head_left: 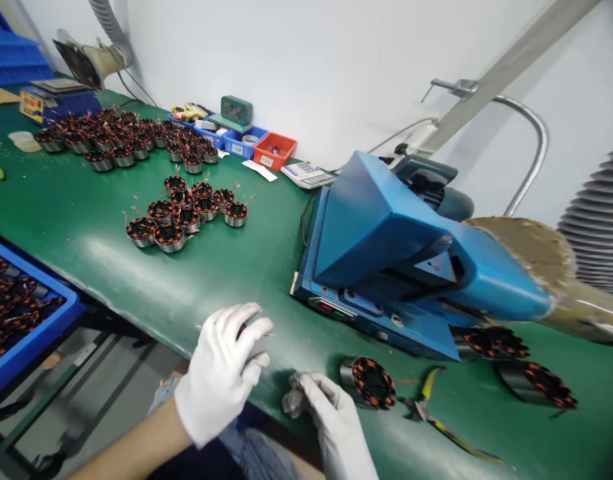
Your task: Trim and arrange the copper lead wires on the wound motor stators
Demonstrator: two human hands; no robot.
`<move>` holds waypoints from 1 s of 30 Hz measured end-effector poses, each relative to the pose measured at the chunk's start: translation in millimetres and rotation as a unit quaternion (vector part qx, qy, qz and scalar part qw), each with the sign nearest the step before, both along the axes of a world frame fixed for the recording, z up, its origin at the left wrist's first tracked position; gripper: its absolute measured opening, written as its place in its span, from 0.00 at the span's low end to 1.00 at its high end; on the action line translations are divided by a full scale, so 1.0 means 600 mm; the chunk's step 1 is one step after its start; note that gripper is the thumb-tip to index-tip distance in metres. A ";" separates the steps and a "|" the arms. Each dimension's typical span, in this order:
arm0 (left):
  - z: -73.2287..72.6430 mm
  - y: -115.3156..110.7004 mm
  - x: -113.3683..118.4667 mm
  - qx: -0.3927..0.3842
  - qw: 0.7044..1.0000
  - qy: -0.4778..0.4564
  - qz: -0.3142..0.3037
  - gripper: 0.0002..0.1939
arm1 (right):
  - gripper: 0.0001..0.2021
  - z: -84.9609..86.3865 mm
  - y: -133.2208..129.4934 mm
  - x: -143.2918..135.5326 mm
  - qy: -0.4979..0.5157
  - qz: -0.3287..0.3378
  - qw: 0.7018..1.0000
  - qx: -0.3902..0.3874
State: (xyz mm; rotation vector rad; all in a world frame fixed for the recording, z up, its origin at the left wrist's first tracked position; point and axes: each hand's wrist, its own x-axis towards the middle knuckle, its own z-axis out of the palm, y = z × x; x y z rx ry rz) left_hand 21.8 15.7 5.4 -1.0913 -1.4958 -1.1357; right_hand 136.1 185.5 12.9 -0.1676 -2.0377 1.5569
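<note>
My left hand (223, 367), in a white glove, is curled over what looks like a wound motor stator (241, 329). Only a dark sliver of it and thin wire ends show between the fingers. Lower right of it, my right hand (331, 417), also gloved, has its fingers pressed together; grey stains cover the fingertips, and anything inside them is hidden. Just right of that hand a copper-wound stator (369, 382) rests on its side on the green bench. Beyond it lie wire cutters (426, 403) with yellow-and-black handles.
A blue machine (381, 227) with a duct occupies the right. More stators (186, 217) stand in a group mid-bench, with a larger pile (116, 133) behind. A calculator (307, 175), red bin (275, 149) and clock (237, 110) line the wall. A blue crate (69, 300) holds stators at left.
</note>
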 end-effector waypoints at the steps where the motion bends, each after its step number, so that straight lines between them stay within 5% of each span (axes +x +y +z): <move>1: 0.001 -0.008 0.006 -0.022 0.999 0.015 -0.019 0.18 | 0.23 -0.003 -0.002 -0.002 0.010 -0.001 1.000 -0.002; 3: 0.004 -0.023 0.008 -0.116 0.991 0.051 -0.050 0.17 | 0.23 -0.005 -0.007 -0.006 0.027 -0.008 1.000 0.005; 6: 0.005 -0.028 -0.008 -0.230 0.968 0.105 -0.002 0.10 | 0.26 -0.001 -0.015 -0.011 0.027 -0.053 0.996 0.065; 11: 0.006 -0.006 -0.032 -0.225 0.964 0.144 0.009 0.02 | 0.30 0.000 -0.017 -0.012 0.022 -0.074 0.992 0.097; 18: 0.008 -0.001 -0.026 -0.214 0.974 0.069 -0.019 0.03 | 0.30 -0.058 0.014 -0.032 0.027 -0.052 0.985 0.161; 20: 0.006 0.000 -0.026 -0.199 0.978 0.057 -0.028 0.03 | 0.25 -0.066 0.012 -0.042 0.086 -0.072 0.958 0.264; 23: 0.004 0.001 -0.027 -0.190 0.980 0.047 -0.033 0.03 | 0.16 -0.054 -0.005 -0.051 0.200 -0.114 0.872 0.433; 30: 0.006 0.005 -0.034 -0.167 0.982 0.050 -0.074 0.03 | 0.12 -0.016 -0.030 -0.054 0.270 -0.138 0.750 0.588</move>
